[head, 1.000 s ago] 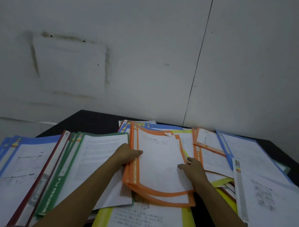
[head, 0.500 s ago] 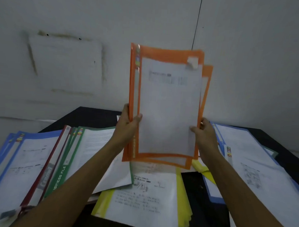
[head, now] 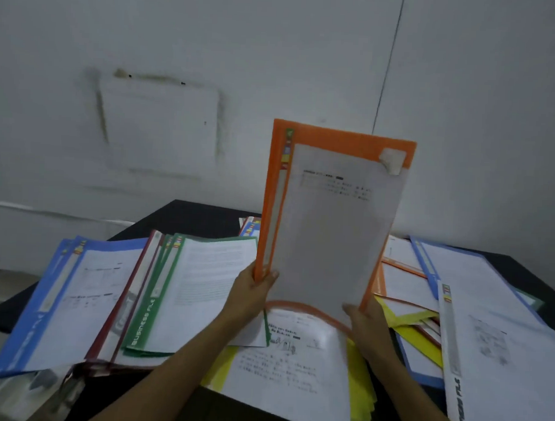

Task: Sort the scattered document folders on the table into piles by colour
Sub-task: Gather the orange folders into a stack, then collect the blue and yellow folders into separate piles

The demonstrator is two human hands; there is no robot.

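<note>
While our left hand (head: 253, 292) and right hand (head: 365, 322) pinch the upright orange plastic folders (head: 333, 212) by their lower corners, loose folders crowd the black bench (head: 190, 216) edge to edge.

Looks like a plain office or back room to me: a dark black table (head: 190, 213) pushed against a bare, scuffed white wall (head: 181, 47), buried in plastic document folders (head: 157, 300) in blue, green, yellow and orange, all stuffed with printed sheets. One spine reads "BUSINESS FILE".
</note>
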